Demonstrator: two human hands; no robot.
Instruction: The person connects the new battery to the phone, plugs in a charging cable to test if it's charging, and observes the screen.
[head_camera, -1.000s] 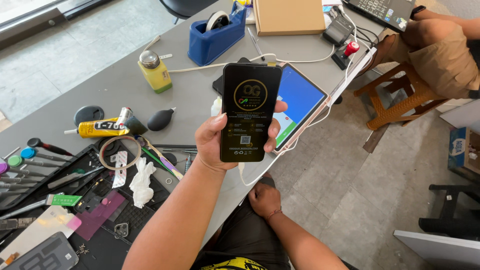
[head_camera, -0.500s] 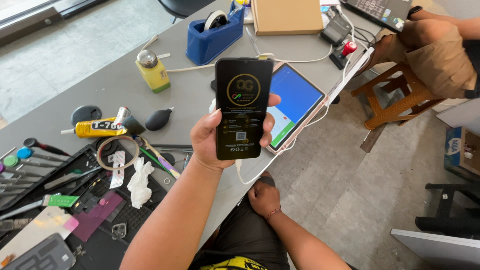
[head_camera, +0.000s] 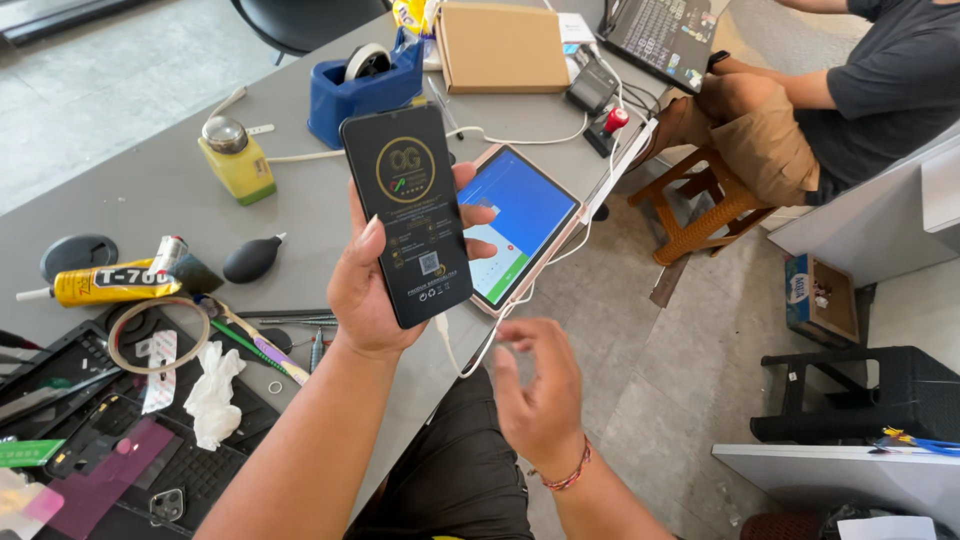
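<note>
Nearest the camera, below the table's near edge, we see the right hand (head_camera: 540, 385) raised over the lap, fingers loosely spread and slightly blurred, holding nothing; a red bead bracelet (head_camera: 568, 478) sits on the wrist. Just above and left, the left hand (head_camera: 375, 285) grips a black phone (head_camera: 408, 212) upright, thumb on its left edge and fingers wrapped round the right; the phone's face carries a dark film with a round gold emblem up top and a small square code lower down. A white cable (head_camera: 452, 345) hangs from the phone's bottom.

At the table's near left corner we note a black work mat (head_camera: 105, 450) with a crumpled white tissue (head_camera: 212, 392), a ring of clear tape (head_camera: 158, 335) and a purple film piece (head_camera: 140, 455). Further along the left edge lies a yellow glue tube (head_camera: 105, 283) with black lettering and a black rubber air blower (head_camera: 252, 258).

Behind the phone, at the right edge of the grey table (head_camera: 130, 190), a tablet (head_camera: 520, 225) in a pink case lies flat, screen blue with a green bar. Mid-table stands a yellow bottle (head_camera: 236, 160) with a metal cap. Toward the far edge we see a blue tape dispenser (head_camera: 365, 85) and a plain brown cardboard box (head_camera: 502, 47), rectangular. Past the far right corner another person (head_camera: 850, 90) sits on a brown stool (head_camera: 700, 205). On the floor at right, a small open carton (head_camera: 820, 295) with a blue side.
</note>
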